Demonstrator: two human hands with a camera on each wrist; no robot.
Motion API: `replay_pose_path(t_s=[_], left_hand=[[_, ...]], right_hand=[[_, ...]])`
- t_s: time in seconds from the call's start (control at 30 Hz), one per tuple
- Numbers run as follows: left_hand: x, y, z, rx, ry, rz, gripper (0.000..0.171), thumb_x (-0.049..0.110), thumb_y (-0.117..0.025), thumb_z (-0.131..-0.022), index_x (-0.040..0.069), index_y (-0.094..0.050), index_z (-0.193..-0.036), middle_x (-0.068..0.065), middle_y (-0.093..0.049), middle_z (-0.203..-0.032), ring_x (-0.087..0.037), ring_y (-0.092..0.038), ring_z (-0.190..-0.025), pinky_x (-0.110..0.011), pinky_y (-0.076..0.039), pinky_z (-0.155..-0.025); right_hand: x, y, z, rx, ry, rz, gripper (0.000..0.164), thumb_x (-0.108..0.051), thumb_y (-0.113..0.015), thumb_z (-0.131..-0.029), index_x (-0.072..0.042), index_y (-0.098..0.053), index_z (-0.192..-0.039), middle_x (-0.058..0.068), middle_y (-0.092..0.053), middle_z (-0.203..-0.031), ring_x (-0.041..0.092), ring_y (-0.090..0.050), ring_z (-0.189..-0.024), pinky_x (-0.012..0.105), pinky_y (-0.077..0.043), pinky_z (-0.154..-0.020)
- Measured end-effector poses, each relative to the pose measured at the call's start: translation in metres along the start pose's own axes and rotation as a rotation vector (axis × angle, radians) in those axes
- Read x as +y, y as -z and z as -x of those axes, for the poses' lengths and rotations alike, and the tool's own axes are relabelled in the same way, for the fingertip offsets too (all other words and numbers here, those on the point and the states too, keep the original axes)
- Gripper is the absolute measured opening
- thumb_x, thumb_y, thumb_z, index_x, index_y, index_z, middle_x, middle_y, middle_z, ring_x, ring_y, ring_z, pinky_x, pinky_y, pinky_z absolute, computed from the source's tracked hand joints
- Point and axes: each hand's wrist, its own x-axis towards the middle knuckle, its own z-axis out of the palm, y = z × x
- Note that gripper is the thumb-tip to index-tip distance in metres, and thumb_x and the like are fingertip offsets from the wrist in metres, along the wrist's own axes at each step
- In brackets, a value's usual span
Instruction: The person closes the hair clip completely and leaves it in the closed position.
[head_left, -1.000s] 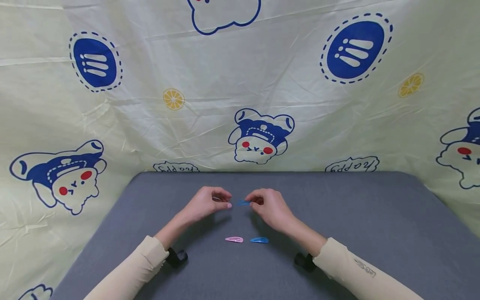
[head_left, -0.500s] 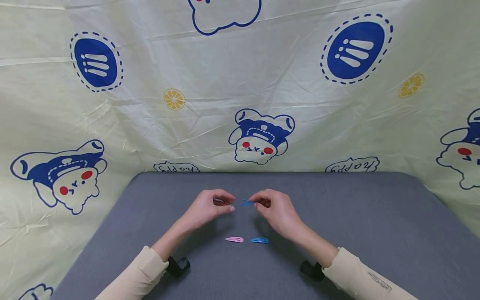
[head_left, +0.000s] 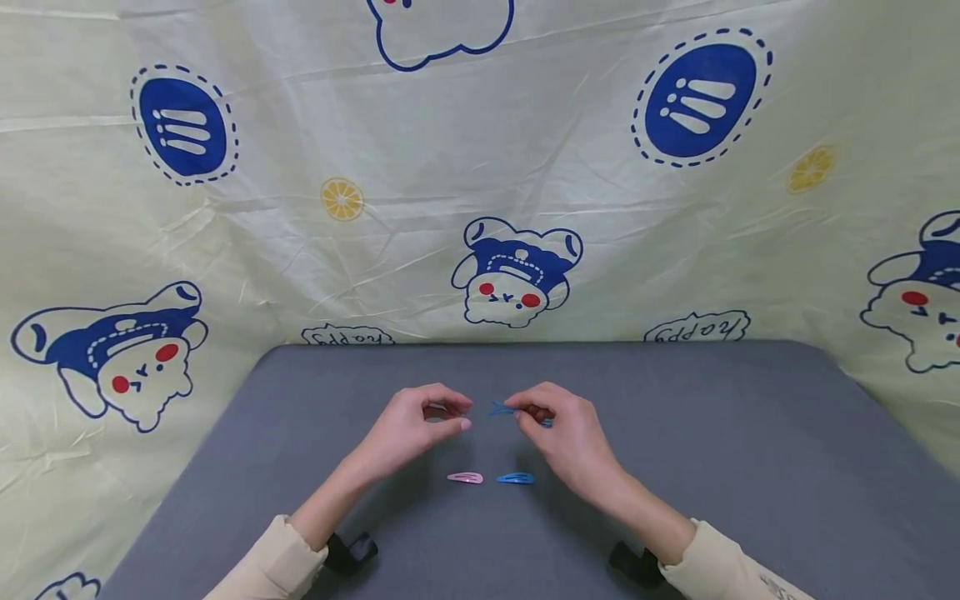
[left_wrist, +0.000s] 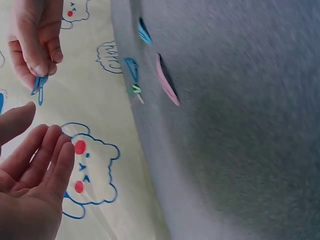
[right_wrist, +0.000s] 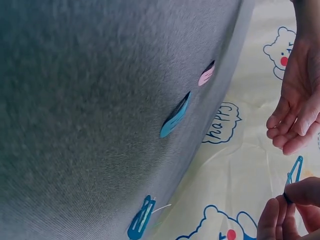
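My right hand [head_left: 573, 433] pinches a blue snap hair clip [head_left: 501, 408] between thumb and fingers. The clip's narrow end points toward my left hand, and its two parts stand spread apart. My left hand [head_left: 420, 425] hovers just left of it, with nothing in its fingers; in the left wrist view its palm [left_wrist: 30, 200] shows, fingers slightly bent. Nearer the body, a pink hair clip [head_left: 466, 477] and a blue hair clip [head_left: 515, 478] lie side by side on the table. Another blue clip [right_wrist: 141, 218] lies on the cloth, mostly hidden behind my right hand in the head view.
The grey cloth-covered table [head_left: 712, 458] spreads around both hands. A pale printed curtain [head_left: 420, 150] hangs behind its far edge. In the left wrist view, a small green and white bit [left_wrist: 136, 90] shows beside a blue clip.
Both hands have shifted a little right and nearer the body, the held clip moving with the right hand. More of its spread parts shows. The two front clips stay on the table.
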Motion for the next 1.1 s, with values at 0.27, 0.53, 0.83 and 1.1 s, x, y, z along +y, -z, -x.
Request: replay_pose_path(t_s=[0.27, 0.53, 0.83, 1.1], left_hand=[[0.019, -0.003, 0.013, 0.005, -0.003, 0.020, 0.021, 0.017, -0.076, -0.088, 0.017, -0.072, -0.109, 0.003, -0.069, -0.106, -0.010, -0.064, -0.095, -0.041, -0.051, -0.090], [0.030, -0.008, 0.023, -0.008, -0.033, 0.060, 0.021, 0.018, -0.075, -0.088, 0.020, -0.072, -0.109, 0.010, -0.067, -0.105, -0.007, -0.064, -0.095, -0.036, -0.051, -0.092], [0.048, -0.011, 0.031, -0.023, -0.028, 0.109, 0.020, 0.020, -0.076, -0.088, 0.022, -0.073, -0.108, 0.009, -0.067, -0.106, -0.014, -0.064, -0.099, -0.033, -0.050, -0.092], [0.063, -0.014, 0.041, -0.037, -0.004, 0.158, 0.020, 0.020, -0.076, -0.088, 0.024, -0.073, -0.107, 0.009, -0.067, -0.107, -0.013, -0.063, -0.100, -0.032, -0.051, -0.090]], right_hand=[[-0.008, 0.007, 0.012, 0.058, 0.014, -0.035, 0.021, -0.003, -0.072, -0.088, -0.020, -0.075, -0.101, -0.011, -0.065, -0.092, 0.005, -0.059, -0.079, 0.030, -0.054, -0.074], [-0.021, 0.017, 0.025, 0.087, 0.008, -0.123, 0.025, -0.001, -0.070, -0.089, -0.021, -0.075, -0.102, -0.011, -0.066, -0.095, 0.007, -0.061, -0.082, 0.028, -0.053, -0.078], [-0.037, 0.028, 0.041, 0.118, -0.017, -0.164, 0.023, -0.006, -0.071, -0.091, -0.025, -0.075, -0.101, -0.013, -0.064, -0.093, 0.009, -0.060, -0.082, 0.025, -0.052, -0.080], [-0.045, 0.034, 0.059, 0.137, -0.034, -0.190, 0.023, -0.006, -0.071, -0.091, -0.026, -0.074, -0.102, -0.012, -0.064, -0.095, 0.011, -0.059, -0.083, 0.023, -0.052, -0.076]])
